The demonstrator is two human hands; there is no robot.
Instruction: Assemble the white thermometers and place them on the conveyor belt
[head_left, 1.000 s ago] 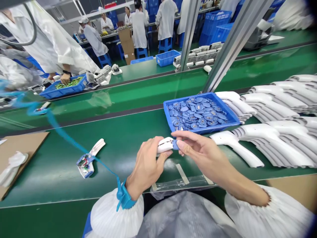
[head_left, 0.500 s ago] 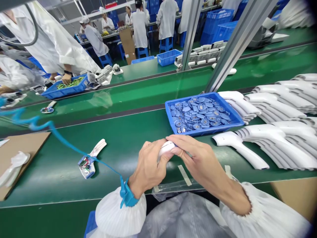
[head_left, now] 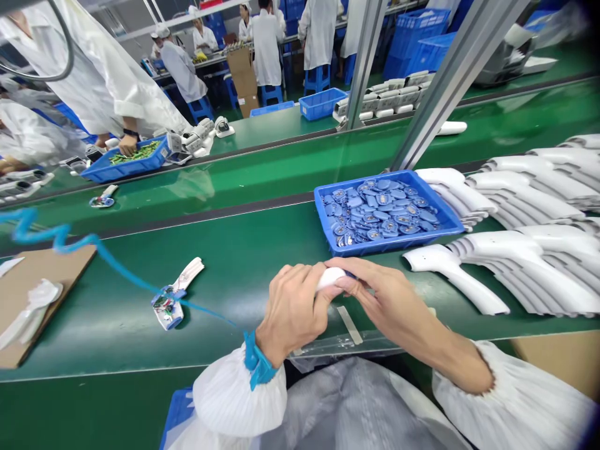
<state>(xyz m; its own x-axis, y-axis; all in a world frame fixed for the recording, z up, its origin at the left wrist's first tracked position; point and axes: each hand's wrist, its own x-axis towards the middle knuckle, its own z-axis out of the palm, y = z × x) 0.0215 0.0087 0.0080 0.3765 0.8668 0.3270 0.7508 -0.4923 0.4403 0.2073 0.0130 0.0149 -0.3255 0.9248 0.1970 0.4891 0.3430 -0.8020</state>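
Note:
Both hands are closed around a white plastic housing (head_left: 330, 277) with a bit of blue at its right end, held above the green bench near its front edge. My left hand (head_left: 295, 306) wraps it from the left, and a blue wrist strap with a coiled cord is on that wrist. From the right, my right hand (head_left: 375, 287) presses fingers and thumb on its end. Most of the housing is hidden by the fingers. Left of my hands lies an opened gun-shaped device half (head_left: 169, 306) with wires and a circuit board showing.
A blue tray (head_left: 389, 247) of small blue parts stands beyond my hands. Rows of white gun-shaped shells (head_left: 529, 250) lie at right. A cardboard sheet (head_left: 70, 269) is at left. A metal post (head_left: 422, 119) rises behind the tray; across the belt a person reaches into a bin (head_left: 154, 164).
Both hands and the white housing have shifted slightly right in view, still gripping. A small white-and-blue device on the belt at left and a white piece behind the post have moved right.

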